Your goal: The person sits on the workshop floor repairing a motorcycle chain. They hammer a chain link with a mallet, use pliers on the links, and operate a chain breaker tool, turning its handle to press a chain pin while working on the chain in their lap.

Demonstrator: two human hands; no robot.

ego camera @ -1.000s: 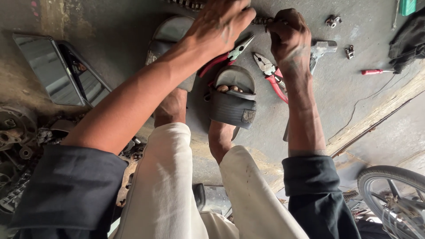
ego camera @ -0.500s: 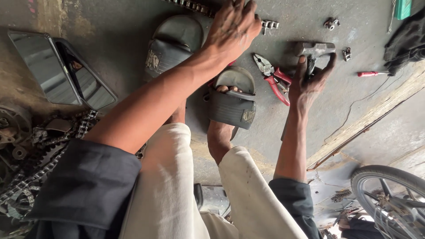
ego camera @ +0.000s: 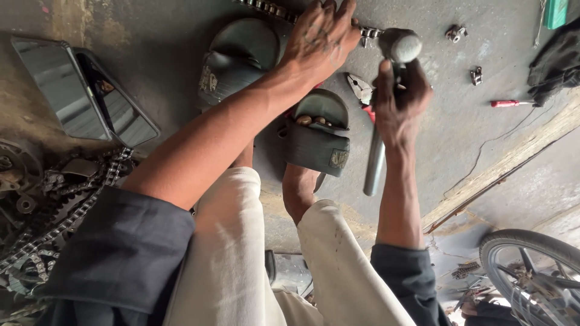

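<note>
My left hand (ego camera: 320, 39) presses down on a metal drive chain (ego camera: 272, 9) that lies on the concrete floor at the top of the head view. My right hand (ego camera: 399, 102) grips a steel hammer (ego camera: 389, 90) by its handle, with the round head (ego camera: 400, 43) raised just right of the chain's end. Red-handled pliers (ego camera: 361, 90) lie on the floor between my hands, partly hidden by my right hand. My feet in dark sandals (ego camera: 317, 136) rest below the chain.
Two dark mirrors (ego camera: 84, 96) lie at left above a pile of chains and sprockets (ego camera: 48, 205). Small metal parts (ego camera: 456, 31), a red screwdriver (ego camera: 510, 103) and a black cloth (ego camera: 559, 63) sit at right. A bicycle wheel (ego camera: 531, 271) is at lower right.
My right hand picked the hammer off the floor and brought it up beside the chain. My left hand stayed on the chain.
</note>
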